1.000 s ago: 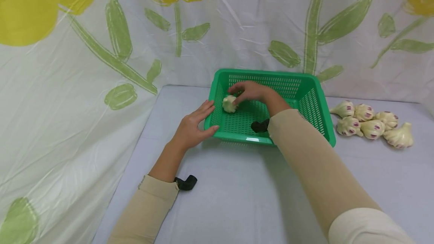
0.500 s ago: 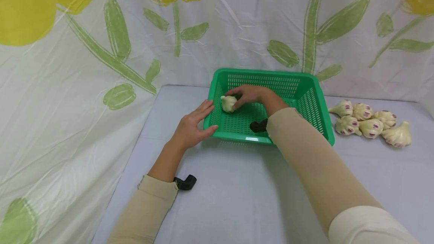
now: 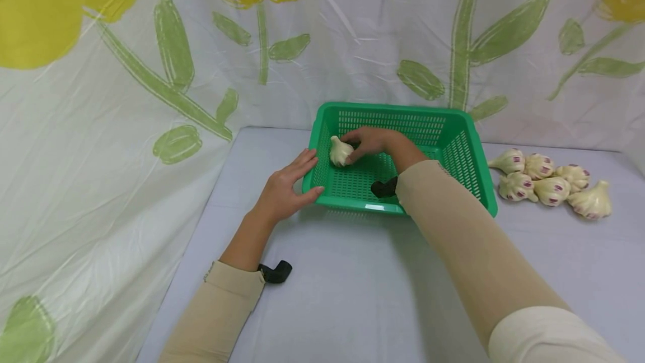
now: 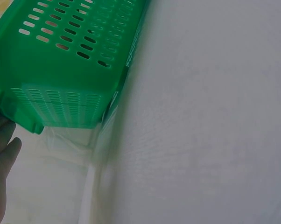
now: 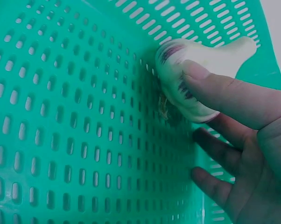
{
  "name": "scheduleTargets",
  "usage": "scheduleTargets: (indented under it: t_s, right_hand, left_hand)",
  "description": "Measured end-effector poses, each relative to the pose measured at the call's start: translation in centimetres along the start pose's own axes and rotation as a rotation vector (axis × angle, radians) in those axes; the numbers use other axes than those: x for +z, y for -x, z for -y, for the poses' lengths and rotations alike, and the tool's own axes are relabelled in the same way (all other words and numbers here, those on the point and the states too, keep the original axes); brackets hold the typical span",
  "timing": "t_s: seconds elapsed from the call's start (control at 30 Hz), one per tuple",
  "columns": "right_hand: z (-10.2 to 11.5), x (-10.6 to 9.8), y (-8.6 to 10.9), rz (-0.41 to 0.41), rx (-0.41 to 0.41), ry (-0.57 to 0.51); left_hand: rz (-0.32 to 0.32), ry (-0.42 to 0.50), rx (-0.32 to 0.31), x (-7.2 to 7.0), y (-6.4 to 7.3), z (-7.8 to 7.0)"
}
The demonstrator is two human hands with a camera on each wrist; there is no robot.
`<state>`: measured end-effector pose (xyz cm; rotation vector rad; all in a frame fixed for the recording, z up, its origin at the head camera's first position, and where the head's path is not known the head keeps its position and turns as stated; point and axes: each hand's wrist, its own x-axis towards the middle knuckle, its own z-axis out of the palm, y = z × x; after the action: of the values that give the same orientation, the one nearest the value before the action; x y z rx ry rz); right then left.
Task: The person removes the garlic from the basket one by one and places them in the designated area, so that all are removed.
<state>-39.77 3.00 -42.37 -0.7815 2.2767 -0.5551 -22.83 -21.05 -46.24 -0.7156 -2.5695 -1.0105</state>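
Note:
Inside the green plastic basket [image 3: 393, 206], near its left end, my right hand [image 3: 370, 142] holds a garlic bulb [image 3: 340, 152]. In the right wrist view the thumb [image 5: 224, 93] lies on the bulb [image 5: 189, 70], which has purple marks and a pale neck, and the fingers are partly hidden behind it. The bulb is close to the basket floor; whether it bears on it I cannot tell. My left hand [image 3: 282, 192] touches the basket's left rim with fairly straight fingers and the thumb spread toward the front corner. Only part of that hand [image 4: 0, 154] shows in the left wrist view.
Several garlic bulbs [image 3: 551, 190] lie grouped on the white table [image 3: 327, 296] to the right of the basket. A white curtain [image 3: 353, 32] printed with yellow flowers hangs behind the table and along its left side. Black wrist mounts [image 3: 276, 271] stick out from both sleeves.
The garlic bulb has turned in my right hand, so its neck now points up toward the back left. My right hand has shifted slightly; the left hand stays on the rim.

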Motion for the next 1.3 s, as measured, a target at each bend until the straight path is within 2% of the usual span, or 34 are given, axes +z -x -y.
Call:
scheduleTargets:
  t_s: [0.2, 0.43, 0.63, 0.8, 0.97, 1.1, 1.3]
  right_hand:
    - [-0.1, -0.1, 0.0, -0.004, 0.009, -0.007]
    - [-0.2, -0.2, 0.2, -0.043, -0.003, -0.089]
    - [0.1, -0.7, 0.7, -0.145, -0.017, -0.229]
    - [0.7, -1.3, 1.4, -0.228, -0.017, -0.261]
    - [1.1, -2.0, 2.9, -0.271, -0.028, -0.272]
    - [1.7, -2.6, 4.5, -0.302, -0.071, -0.321]
    - [3.0, -3.8, 7.4, -0.383, -0.121, -0.294]
  left_hand:
    - [-0.001, 0.001, 0.005, 0.0, 0.0, 0.1]
    - [-0.008, 0.013, 0.014, 0.0, 0.0, -0.1]
    - [0.002, 0.025, -0.001, -0.1, 0.0, -0.2]
    - [0.006, 0.018, -0.007, -0.1, 0.0, -0.2]
    - [-0.001, 0.014, -0.002, 0.0, 0.0, -0.3]
    - [0.003, 0.014, 0.001, 0.1, 0.0, -0.3]
    - [-0.013, 0.0, 0.003, 0.0, 0.0, -0.3]
